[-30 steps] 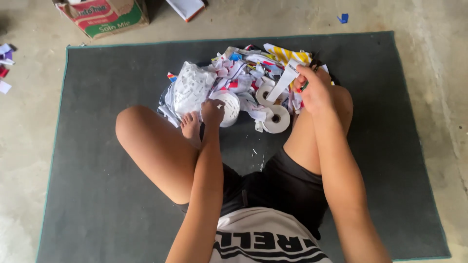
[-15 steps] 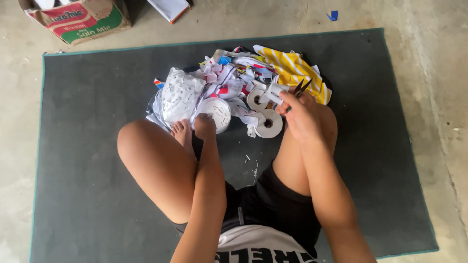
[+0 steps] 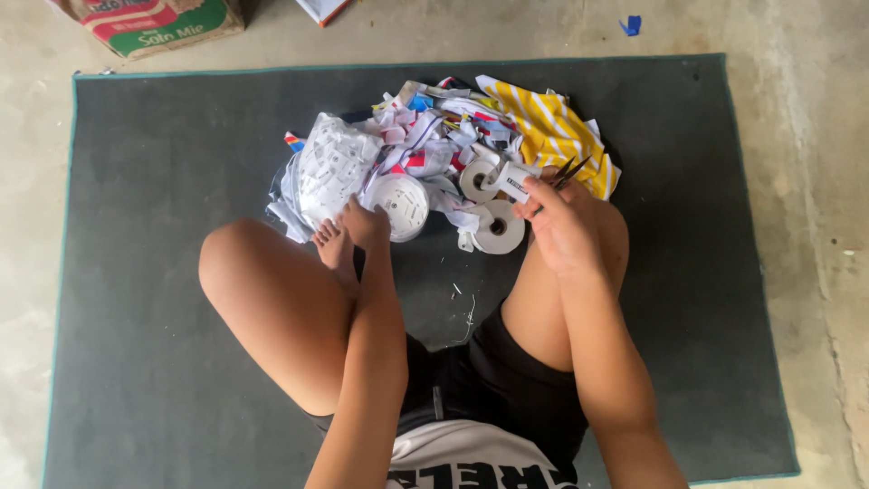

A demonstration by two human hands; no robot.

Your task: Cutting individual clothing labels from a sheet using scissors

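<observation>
I sit cross-legged on a dark grey mat (image 3: 163,299). My left hand (image 3: 367,224) rests on a white label roll (image 3: 398,205) at the near edge of a heap of paper scraps (image 3: 425,145). My right hand (image 3: 557,222) is above my right knee and grips small dark scissors (image 3: 568,171) together with a white strip of labels (image 3: 511,181). Two smaller white rolls (image 3: 498,226) lie between the hands. A yellow striped cloth (image 3: 548,131) sits at the heap's right side.
A cardboard box (image 3: 154,23) stands beyond the mat's far left corner. A book or pad (image 3: 321,9) lies at the top edge. A blue scrap (image 3: 631,24) lies on the concrete floor (image 3: 815,181). Small paper bits (image 3: 466,303) lie on the mat between my legs.
My right hand has drawn back from the heap toward my knee, now holding the scissors and a label strip. The view shifted, showing more of the yellow cloth. The left hand stays on the roll.
</observation>
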